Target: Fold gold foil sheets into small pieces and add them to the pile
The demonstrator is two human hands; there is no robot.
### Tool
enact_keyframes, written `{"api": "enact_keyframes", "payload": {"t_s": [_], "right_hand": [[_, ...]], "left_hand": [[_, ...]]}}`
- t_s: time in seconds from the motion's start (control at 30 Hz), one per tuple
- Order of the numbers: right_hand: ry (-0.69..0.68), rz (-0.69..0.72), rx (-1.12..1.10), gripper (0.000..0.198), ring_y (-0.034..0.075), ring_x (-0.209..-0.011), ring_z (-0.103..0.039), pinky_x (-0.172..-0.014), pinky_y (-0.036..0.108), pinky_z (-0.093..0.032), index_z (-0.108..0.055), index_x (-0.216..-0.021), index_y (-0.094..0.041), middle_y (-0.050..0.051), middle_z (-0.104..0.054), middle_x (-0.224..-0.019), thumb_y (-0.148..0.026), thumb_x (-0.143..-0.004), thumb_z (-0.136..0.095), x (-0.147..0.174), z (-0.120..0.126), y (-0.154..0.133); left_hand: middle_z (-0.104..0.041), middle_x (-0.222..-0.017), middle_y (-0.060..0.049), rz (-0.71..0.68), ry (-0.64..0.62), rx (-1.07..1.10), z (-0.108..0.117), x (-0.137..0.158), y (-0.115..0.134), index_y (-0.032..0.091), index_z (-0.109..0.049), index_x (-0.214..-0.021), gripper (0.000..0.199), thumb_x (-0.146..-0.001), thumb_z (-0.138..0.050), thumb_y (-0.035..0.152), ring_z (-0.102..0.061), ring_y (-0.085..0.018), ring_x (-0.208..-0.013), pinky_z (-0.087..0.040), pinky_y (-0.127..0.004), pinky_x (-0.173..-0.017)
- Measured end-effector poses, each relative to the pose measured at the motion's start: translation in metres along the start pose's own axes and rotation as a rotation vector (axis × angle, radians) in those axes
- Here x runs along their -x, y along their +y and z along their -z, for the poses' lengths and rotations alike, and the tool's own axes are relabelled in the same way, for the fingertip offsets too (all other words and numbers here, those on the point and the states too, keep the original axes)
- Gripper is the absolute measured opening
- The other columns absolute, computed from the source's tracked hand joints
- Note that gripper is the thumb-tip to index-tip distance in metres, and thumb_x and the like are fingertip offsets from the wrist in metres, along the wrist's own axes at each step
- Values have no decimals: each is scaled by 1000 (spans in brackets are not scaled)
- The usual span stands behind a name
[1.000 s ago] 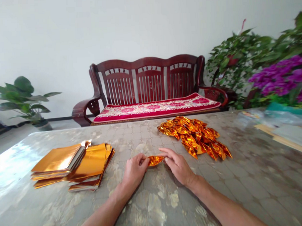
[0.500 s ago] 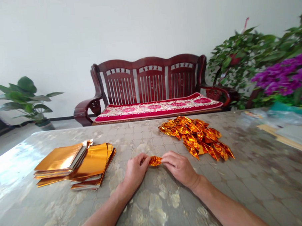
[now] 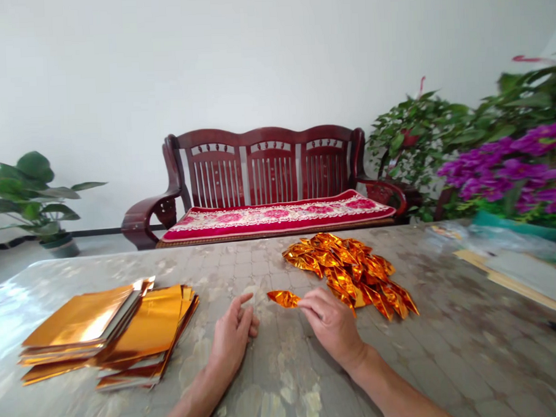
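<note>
gold folded paper (image 3: 282,299) stretches lengthwise left from the right hand's grip (image 3: 331,325) pinching its end, the left hand (image 3: 232,333) apart, loosely spread.

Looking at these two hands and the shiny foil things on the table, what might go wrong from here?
The right hand pinches the foil piece at one end only, so it might slip or crumple there.
The pile lies just beyond that hand; a careless push could scatter it.
The sheets are stacked unevenly and might slide if bumped.
</note>
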State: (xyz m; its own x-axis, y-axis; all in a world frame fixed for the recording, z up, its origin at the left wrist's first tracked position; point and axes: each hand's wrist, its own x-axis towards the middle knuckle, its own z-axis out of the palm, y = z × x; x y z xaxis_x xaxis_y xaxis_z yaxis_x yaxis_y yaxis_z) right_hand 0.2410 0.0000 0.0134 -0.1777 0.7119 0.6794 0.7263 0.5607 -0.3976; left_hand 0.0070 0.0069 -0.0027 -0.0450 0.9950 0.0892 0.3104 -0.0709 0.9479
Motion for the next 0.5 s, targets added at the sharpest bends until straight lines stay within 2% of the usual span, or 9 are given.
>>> {"api": "enact_keyframes", "payload": {"t_s": [0.3, 0.5], "right_hand": [[227, -91, 190, 14, 22, -85, -63, -79, 34, -49, -72, -89, -25, 4, -70, -87, -22, -91, -59, -21, 33, 41], [346, -203, 284, 20, 24, -88, -63, -82, 37, -48, -73, -90, -22, 7, -71, -94, -29, -92, -55, -29, 60, 80]], "left_hand": [[-67, -66, 2, -29, -78, -74, -1, -3, -12, 20, -64, -112, 44, -86, -48, 52, -63, -17, -58, -47, -25, -55], [-67, -66, 2, -43, -100, -111, 0, -3, -11, 21, -67, -105, 40, -86, -47, 51, -64, -18, -59, -48, -26, -59]]}}
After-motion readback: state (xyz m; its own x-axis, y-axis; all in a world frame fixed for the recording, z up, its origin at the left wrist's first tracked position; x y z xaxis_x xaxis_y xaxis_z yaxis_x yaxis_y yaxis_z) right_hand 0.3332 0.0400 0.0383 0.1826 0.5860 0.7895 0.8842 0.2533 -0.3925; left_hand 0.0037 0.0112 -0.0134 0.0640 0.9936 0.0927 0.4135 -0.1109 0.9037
